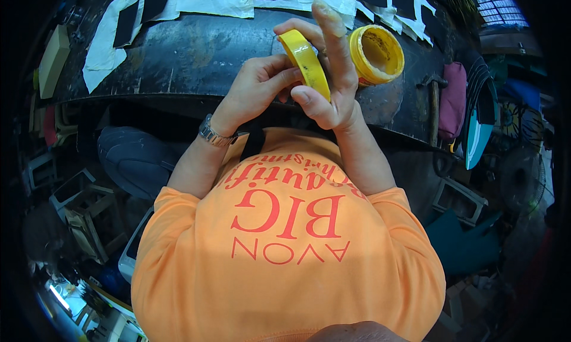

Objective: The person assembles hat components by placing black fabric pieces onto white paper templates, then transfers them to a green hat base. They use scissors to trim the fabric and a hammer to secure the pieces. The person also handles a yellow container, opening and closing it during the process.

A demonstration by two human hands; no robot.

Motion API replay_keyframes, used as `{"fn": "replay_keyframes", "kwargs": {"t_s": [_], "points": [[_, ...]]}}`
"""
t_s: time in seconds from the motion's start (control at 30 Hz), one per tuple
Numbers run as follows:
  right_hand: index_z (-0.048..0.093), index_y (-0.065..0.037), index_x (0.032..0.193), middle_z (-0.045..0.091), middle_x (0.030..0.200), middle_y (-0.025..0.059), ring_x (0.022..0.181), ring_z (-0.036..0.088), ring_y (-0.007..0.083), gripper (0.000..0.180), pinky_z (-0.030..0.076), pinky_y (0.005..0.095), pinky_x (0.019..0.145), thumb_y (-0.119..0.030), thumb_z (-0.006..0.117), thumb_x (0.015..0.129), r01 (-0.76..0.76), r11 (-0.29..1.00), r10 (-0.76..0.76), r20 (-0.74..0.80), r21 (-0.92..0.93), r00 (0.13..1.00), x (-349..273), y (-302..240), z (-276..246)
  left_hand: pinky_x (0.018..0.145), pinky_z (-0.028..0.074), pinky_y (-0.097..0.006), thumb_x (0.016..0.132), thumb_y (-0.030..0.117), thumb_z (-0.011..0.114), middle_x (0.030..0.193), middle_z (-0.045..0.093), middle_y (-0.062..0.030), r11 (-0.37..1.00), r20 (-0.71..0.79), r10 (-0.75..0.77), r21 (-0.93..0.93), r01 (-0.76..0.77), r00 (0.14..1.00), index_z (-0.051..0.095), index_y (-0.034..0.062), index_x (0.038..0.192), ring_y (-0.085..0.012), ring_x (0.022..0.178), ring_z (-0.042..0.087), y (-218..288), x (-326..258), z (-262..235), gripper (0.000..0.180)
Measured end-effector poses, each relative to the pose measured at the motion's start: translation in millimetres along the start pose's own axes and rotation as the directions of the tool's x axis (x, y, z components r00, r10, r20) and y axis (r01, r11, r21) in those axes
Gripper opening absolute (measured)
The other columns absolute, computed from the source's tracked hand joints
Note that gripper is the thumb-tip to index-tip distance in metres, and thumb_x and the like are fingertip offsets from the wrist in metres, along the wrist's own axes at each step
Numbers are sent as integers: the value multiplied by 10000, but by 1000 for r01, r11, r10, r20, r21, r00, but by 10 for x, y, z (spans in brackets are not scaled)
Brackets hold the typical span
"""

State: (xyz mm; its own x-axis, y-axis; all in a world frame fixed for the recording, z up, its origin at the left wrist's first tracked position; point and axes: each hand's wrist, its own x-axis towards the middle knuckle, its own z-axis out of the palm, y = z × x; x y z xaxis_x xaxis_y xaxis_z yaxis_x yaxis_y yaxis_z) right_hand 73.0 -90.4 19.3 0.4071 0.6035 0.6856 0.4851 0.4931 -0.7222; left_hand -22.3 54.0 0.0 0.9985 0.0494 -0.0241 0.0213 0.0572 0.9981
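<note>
Both my hands meet above the near edge of the dark worktable, around a round, shiny yellow lid (305, 62) with dark smudges, tilted nearly on edge. My left hand (257, 83), a metal watch at its wrist, pinches the lid from the left with the thumb against it. My right hand (339, 83) has its thumb and a bent finger around the lid's other side. One of its fingers points up, its tip coated with something pale. Just right of that hand stands an open yellow jar (379, 55), stained brownish inside. What the lid's far face looks like is hidden.
The dark worktable (184, 62) carries white cloth (214, 0) with black rectangular pieces (126, 24) along its far side. Toward the right lie a hammer (435, 107) and a maroon pouch (453, 98). Stools (89, 211) stand below left; a fan (522, 178) is far right.
</note>
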Motion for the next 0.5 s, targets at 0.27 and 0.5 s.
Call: {"fn": "replay_keyframes", "kwargs": {"t_s": [0.27, 0.5], "points": [[238, -17, 1605, 581, 1337, 261, 1025, 647, 188, 959, 519, 268, 870, -344, 730, 850, 93, 974, -79, 75, -208, 994, 41, -60, -32, 687, 551, -274, 1043, 248, 595, 940, 738, -37, 965, 81, -26, -256, 46, 996, 704, 27, 1175, -97, 816, 689, -85, 0, 67, 279], [374, -47, 1562, 608, 1325, 178, 1102, 627, 273, 854, 506, 335, 937, -273, 755, 832, 151, 904, -155, 22, -401, 988, 9, 81, -23, 682, 545, -370, 949, 255, 669, 840, 715, -126, 782, -36, 350, 562, -270, 936, 706, 30, 1075, -241, 765, 721, -216, 15, 165, 261]]}}
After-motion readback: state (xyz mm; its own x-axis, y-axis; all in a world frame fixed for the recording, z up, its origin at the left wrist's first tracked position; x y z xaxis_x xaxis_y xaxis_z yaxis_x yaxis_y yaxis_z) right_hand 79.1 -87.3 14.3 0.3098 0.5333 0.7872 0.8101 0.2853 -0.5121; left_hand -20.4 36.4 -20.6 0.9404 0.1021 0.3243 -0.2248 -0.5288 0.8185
